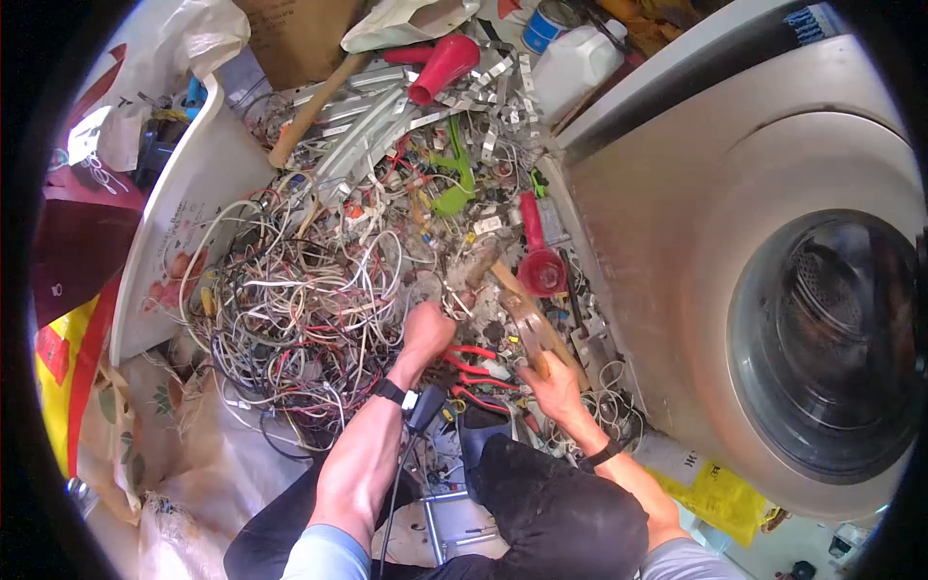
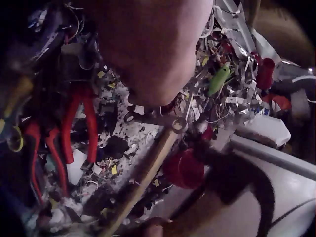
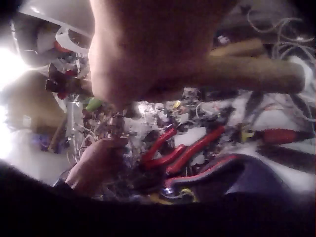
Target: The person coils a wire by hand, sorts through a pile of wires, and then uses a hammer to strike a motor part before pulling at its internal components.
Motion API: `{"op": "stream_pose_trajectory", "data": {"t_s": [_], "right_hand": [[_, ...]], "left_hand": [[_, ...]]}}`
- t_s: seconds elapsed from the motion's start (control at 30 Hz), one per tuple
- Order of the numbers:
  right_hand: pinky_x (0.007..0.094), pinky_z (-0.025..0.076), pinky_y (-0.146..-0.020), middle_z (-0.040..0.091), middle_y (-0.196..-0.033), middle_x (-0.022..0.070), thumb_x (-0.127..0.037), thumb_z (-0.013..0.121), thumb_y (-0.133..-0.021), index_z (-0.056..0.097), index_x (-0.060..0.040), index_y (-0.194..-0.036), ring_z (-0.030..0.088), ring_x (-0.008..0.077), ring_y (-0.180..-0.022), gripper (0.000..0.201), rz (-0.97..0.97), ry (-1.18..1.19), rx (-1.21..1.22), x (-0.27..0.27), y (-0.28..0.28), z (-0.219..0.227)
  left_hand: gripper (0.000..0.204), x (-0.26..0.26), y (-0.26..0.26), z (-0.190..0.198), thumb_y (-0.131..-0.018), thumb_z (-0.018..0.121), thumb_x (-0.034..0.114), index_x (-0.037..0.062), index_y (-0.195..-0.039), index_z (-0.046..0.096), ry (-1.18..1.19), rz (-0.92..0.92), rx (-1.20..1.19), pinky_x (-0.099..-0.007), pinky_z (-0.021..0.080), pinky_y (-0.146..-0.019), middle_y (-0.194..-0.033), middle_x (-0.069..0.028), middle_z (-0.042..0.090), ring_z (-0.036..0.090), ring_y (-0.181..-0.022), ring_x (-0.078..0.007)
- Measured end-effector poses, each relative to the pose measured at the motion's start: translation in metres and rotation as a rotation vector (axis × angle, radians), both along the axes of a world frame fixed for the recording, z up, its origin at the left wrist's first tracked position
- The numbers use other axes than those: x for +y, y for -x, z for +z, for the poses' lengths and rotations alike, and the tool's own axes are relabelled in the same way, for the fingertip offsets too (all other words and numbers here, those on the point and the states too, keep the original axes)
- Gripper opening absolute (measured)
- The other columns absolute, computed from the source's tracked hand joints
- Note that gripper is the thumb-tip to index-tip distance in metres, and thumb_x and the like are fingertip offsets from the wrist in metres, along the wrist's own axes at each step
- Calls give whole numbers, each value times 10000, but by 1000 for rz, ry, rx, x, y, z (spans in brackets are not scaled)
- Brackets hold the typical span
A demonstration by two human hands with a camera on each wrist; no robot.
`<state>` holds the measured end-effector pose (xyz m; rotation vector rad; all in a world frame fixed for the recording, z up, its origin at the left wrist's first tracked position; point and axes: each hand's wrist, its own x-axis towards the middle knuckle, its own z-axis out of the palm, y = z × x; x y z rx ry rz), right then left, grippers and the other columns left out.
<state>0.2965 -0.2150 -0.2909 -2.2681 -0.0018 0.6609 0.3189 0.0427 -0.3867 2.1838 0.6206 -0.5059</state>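
Note:
My right hand (image 1: 557, 389) grips a claw hammer (image 2: 229, 175) by its thick wooden handle (image 3: 261, 74), over the right side of the scrap. My left hand (image 1: 428, 333) is low over the pile, beside the tangle of cables (image 1: 300, 309). Its fingertips are hidden in every view, and I cannot tell what they hold. A flat metal piece with a ring end (image 2: 179, 125) shows just past this hand in the left wrist view. Between my hands lie red-handled pliers (image 3: 197, 148). A wooden stick (image 2: 143, 183) lies close to the hammer.
A washing machine (image 1: 667, 213) stands along the right, and a white plastic panel (image 1: 184, 222) along the left. Metal strips (image 1: 362, 135), a red hair dryer (image 1: 449, 68), a green plastic piece (image 1: 454, 169) and a red cup-shaped part (image 1: 541, 273) lie ahead. A white jug (image 1: 580, 63) stands behind.

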Motion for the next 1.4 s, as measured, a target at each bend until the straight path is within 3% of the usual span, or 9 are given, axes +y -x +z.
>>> {"op": "stream_pose_trajectory", "data": {"t_s": [0.23, 0.3, 0.47, 0.6, 0.8, 1.1, 1.27, 1.33, 1.4], "right_hand": [[384, 509, -712, 662, -799, 117, -275, 742, -921, 649, 4, -1054, 615, 199, -740, 323, -74, 3, 120, -17, 24, -26], [386, 506, -717, 658, -798, 113, -276, 743, -920, 646, 7, -1049, 617, 204, -751, 326, -94, -9, 138, -17, 28, -26], [352, 486, -612, 602, -713, 67, -255, 729, -942, 627, -8, -983, 587, 179, -653, 271, -65, -134, 320, -38, 36, -37], [260, 337, -408, 473, -603, -35, -208, 687, -991, 551, -85, -862, 415, 67, -449, 224, -405, -485, 758, -52, 57, -20], [274, 317, -416, 416, -595, -45, -151, 698, -970, 488, -119, -898, 387, 85, -453, 224, -557, -612, 1027, -82, 95, -35], [282, 375, -461, 441, -599, -32, -154, 687, -977, 509, -135, -984, 454, 105, -507, 179, -580, -612, 963, -87, 116, -41], [365, 534, -632, 684, -798, 77, -403, 740, -902, 629, -41, -1101, 650, 203, -657, 428, -105, -159, 651, -124, 143, -122], [412, 561, -745, 752, -912, 156, -529, 710, -867, 709, -22, -1049, 729, 303, -790, 538, 8, 155, 572, -112, 129, -84], [472, 557, -788, 748, -947, 217, -550, 675, -875, 741, -24, -953, 726, 406, -912, 536, 249, 43, 252, -123, 123, -85]], "left_hand": [[100, 8, 0, -1, -873, 688, 100, 20, -828, 648, 852, 419, 330, -333, 376, -486, -596, -10, 527, 493, -520, -139], [113, 9, -2, 6, -934, 655, 84, 95, -1046, 643, 1025, 419, 327, -254, 275, -504, -655, 42, 493, 344, -547, -62], [196, 12, 5, -1, -948, 602, -21, 112, -1091, 615, 1146, 457, 220, -250, 303, -535, -793, 20, 576, 393, -587, -69], [99, 20, 23, -7, -953, 630, 46, 105, -1033, 630, 1448, 615, 91, -275, 383, -547, -737, 46, 543, 484, -597, -105], [348, 21, 41, 10, -870, 748, 43, 39, -1201, 643, 1196, 640, -22, -291, 458, -610, -936, -53, 697, 618, -714, -148], [549, 26, 57, 60, -782, 512, -90, -15, -1317, 607, 977, 494, -135, -290, 547, -777, -1134, -103, 699, 685, -938, -176], [413, 29, 68, 83, -881, 601, -89, 34, -1271, 654, 917, 533, -287, -304, 576, -783, -1066, -68, 737, 712, -916, -176], [360, 33, 73, 111, -909, 608, -46, 32, -1257, 658, 859, 422, -331, -316, 580, -854, -1088, -75, 731, 717, -964, -189], [448, 38, 81, 113, -1057, 445, 276, -35, -1363, 549, 613, 419, -389, -306, 506, -708, -901, -28, 676, 606, -749, -138]]}}
